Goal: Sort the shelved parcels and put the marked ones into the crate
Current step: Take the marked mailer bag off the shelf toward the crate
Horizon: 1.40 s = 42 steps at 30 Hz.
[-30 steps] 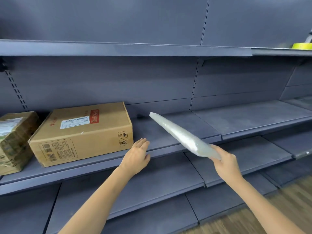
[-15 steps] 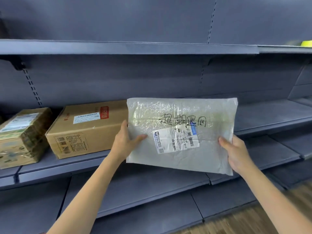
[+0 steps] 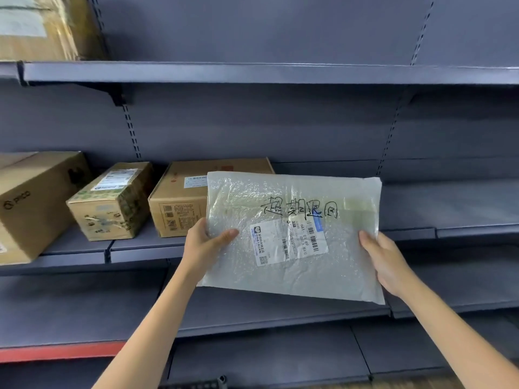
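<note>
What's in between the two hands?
In the head view, the bubble-wrap parcel spans the gap: the left hand grips its left edge, the right hand its right edge.

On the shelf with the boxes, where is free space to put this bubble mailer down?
Bare shelf lies right of the red-label box, behind the bubble mailer. Leftwards three boxes crowd it.

Three cardboard boxes (image 3: 112,200) crowd the middle shelf (image 3: 449,209) from nine o'clock toward centre, standing close together. A flat mailer (image 3: 292,237), held up at centre, screens the third box. From three o'clock the middle shelf lies bare. The lower shelf (image 3: 84,304) at seven o'clock lies bare too.
</note>
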Tool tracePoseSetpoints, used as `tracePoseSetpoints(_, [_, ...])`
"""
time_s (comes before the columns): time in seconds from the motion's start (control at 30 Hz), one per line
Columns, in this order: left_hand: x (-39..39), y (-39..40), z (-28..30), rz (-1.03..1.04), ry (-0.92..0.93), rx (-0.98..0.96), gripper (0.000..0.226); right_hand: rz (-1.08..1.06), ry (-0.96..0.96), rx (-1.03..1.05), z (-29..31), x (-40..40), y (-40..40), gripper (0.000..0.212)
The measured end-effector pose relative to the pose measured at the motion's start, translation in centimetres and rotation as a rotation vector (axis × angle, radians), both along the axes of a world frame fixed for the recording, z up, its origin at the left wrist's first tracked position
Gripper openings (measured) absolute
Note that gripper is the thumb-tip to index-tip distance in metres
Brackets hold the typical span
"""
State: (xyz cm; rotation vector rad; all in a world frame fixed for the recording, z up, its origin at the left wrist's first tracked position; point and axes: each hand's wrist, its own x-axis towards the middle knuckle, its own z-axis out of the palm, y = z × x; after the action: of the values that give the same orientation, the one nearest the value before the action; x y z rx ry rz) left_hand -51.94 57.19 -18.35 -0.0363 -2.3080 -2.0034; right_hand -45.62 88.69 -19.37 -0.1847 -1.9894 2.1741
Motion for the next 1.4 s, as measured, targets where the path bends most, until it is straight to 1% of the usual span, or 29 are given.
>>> tracePoseSetpoints(0.03, [0.2,-0.7,0.0,0.018,0.014,0.003,0.051,0.026,-0.002,-0.005,0.1,-0.2,-0.7,0.032])
tracePoseSetpoints(0.1, [0.7,-2.3,0.0,0.059,0.044,0.013,0.033,0.085,0.004,0.029,0.2,-0.7,-2.2,0.069])
tracePoseSetpoints(0.13, [0.8,-3.2,-0.2,0.081,0.056,0.011,0.03,0.099,0.008,0.046,0.1,-1.0,-3.1,0.083])
tracePoseSetpoints(0.17, [1.1,-4.0,-0.2,0.101,0.068,-0.003,0.029,0.108,0.008,0.053,-0.1,-1.3,-4.0,0.088])
tracePoseSetpoints(0.2, [1.3,-4.9,-0.3,0.12,0.081,-0.024,0.028,0.118,0.011,0.059,-0.3,-1.6,-5.0,0.083])
tracePoseSetpoints(0.23, [1.5,-5.9,-0.4,0.143,0.098,-0.045,0.027,0.124,0.009,0.055,-0.4,-1.8,-6.0,0.069])
tracePoseSetpoints(0.3, [1.9,-7.7,-0.7,0.181,0.12,-0.067,0.026,0.127,0.017,0.031,-0.7,-2.2,-8.0,0.035])
tracePoseSetpoints(0.33, [2.2,-8.5,-0.8,0.19,0.126,-0.068,0.026,0.125,0.018,0.038,-1.0,-2.3,-9.0,0.027])
tracePoseSetpoints(0.37, [2.4,-9.3,-1.0,0.194,0.127,-0.057,0.025,0.125,0.015,0.036,-1.1,-2.4,-9.9,0.025])
tracePoseSetpoints(0.43, [2.9,-11.2,-1.5,0.199,0.11,-0.017,0.024,0.135,0.012,0.02,-1.6,-2.6,-11.6,0.027])
tracePoseSetpoints(0.47, [3.1,-12.2,-1.8,0.204,0.102,0.003,0.024,0.151,0.011,0.008,-1.9,-2.7,-12.4,0.032])
tracePoseSetpoints(0.53, [3.4,-14.1,-2.4,0.214,0.082,0.038,0.024,0.181,-0.004,-0.007,-2.7,-2.8,-13.9,0.051])
tracePoseSetpoints(0.6, [3.8,-15.5,-2.8,0.213,0.074,0.07,0.024,0.191,-0.029,-0.021,-3.6,-2.6,-15.2,0.078])
tracePoseSetpoints(0.63, [3.9,-16.1,-3.0,0.211,0.062,0.091,0.024,0.189,-0.038,-0.036,-4.0,-2.5,-15.8,0.088])
tracePoseSetpoints(0.67, [4.1,-16.6,-3.1,0.206,0.042,0.114,0.024,0.182,-0.039,-0.057,-4.4,-2.5,-16.3,0.093])
tracePoseSetpoints(0.83, [4.0,-19.4,-3.5,0.149,-0.051,0.144,0.021,0.158,-0.046,-0.107,-5.2,-1.9,-18.0,0.099])
tracePoseSetpoints(0.97, [4.0,-21.3,-3.7,0.112,-0.055,0.106,0.017,0.135,-0.074,-0.113,-6.3,-1.1,-19.4,0.101])
tracePoseSetpoints(1.03, [4.5,-21.8,-4.0,0.126,-0.051,0.111,0.017,0.15,-0.072,-0.123,-6.6,-0.6,-19.7,0.102])
tracePoseSetpoints(1.1, [5.4,-22.0,-4.5,0.134,-0.055,0.111,0.02,0.156,-0.084,-0.113,-6.8,0.1,-19.8,0.103])
tracePoseSetpoints(1.17, [6.3,-22.2,-4.8,0.131,-0.079,0.097,0.028,0.163,-0.083,-0.108,-6.8,0.9,-20.0,0.102])
tracePoseSetpoints(1.23, [7.1,-22.4,-4.7,0.139,-0.099,0.087,0.032,0.161,-0.086,-0.12,-6.7,1.6,-20.2,0.098])
tracePoseSetpoints(1.3, [7.6,-22.5,-4.6,0.171,-0.098,0.084,0.029,0.151,-0.112,-0.144,-6.7,2.1,-20.0,0.083])
tracePoseSetpoints(1.33, [7.9,-22.5,-4.5,0.192,-0.104,0.082,0.028,0.147,-0.125,-0.148,-6.7,2.5,-19.8,0.082])
tracePoseSetpoints(1.4, [8.7,-22.2,-4.3,0.226,-0.115,0.046,0.028,0.141,-0.14,-0.12,-6.7,3.3,-19.4,0.095])
